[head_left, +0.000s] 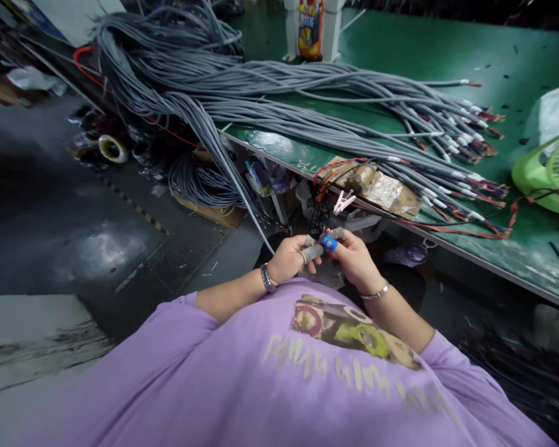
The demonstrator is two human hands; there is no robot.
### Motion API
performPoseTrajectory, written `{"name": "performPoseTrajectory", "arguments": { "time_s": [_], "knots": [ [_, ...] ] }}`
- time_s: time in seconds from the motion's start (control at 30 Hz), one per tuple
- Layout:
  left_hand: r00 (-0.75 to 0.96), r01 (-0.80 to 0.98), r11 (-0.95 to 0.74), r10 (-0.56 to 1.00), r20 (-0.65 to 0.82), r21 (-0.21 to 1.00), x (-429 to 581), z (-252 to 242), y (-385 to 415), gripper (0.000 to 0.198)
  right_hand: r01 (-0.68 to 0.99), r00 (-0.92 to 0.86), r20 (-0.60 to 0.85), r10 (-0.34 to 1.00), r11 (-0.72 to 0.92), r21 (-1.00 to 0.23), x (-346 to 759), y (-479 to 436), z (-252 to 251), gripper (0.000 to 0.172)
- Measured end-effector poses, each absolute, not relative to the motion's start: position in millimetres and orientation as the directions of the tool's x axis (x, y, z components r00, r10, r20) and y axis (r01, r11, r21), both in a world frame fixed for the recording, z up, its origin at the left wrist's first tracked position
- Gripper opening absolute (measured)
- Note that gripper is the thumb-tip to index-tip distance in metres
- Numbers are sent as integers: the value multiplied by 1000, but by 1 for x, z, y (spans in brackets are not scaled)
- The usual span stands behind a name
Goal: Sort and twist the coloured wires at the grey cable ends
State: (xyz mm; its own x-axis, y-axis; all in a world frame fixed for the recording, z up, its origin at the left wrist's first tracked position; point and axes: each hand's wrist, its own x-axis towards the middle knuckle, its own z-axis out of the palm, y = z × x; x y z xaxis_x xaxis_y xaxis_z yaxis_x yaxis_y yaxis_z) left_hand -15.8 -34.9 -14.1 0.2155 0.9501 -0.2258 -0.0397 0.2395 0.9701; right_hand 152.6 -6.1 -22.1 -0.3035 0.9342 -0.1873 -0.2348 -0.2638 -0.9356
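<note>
Just beside the bench [414, 40], my left grip [289, 257] is closed on a cable [257, 226], my right grip [355, 259] pinching its wires [325, 231].

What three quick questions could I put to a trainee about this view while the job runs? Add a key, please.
1. True or false: the left hand and the right hand are held close together.
2. What colour is the clip by the near edge of the bench? A) green B) pink C) black
3. Fill in: a ____ cable runs down from the bench towards the left hand.

Key: 1. True. 2. B. 3. Grey.
</note>
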Motion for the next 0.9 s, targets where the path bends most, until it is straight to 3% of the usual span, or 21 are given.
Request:
{"name": "performPoseTrajectory", "arguments": {
  "time_s": [0.13, 0.3, 0.47, 0.6, 0.77, 0.9],
  "knots": [
    [199, -23, 250, 950, -241, 968, -15, -13, -29, 34, -142, -299, -136, 945, -185, -972, 151, 1, -13, 31],
    [162, -8, 253, 955, -249, 967, -15, -11, -25, 37, -192, -270, -165, 949, -221, -956, 149, 6, -13, 21],
    [14, -209, 259, 965, -262, 943, -10, -8, -20, 41, -300, -251, -164, 954, -238, -924, 146, 4, -19, 13],
    [1, -269, 320, 943, -332, 908, -9, -3, -18, 43, -249, -289, -76, 954, -152, -956, 147, 7, -15, 20],
    [64, -157, 322, 947, -316, 934, -14, -3, -16, 40, -229, -368, -190, 910, -286, -930, 142, 19, -6, 42],
    [146, -44, 304, 944, -295, 952, -22, 2, -6, 36, -275, -320, -222, 921, -315, -908, 138, 24, -4, 44]
  ]
}}
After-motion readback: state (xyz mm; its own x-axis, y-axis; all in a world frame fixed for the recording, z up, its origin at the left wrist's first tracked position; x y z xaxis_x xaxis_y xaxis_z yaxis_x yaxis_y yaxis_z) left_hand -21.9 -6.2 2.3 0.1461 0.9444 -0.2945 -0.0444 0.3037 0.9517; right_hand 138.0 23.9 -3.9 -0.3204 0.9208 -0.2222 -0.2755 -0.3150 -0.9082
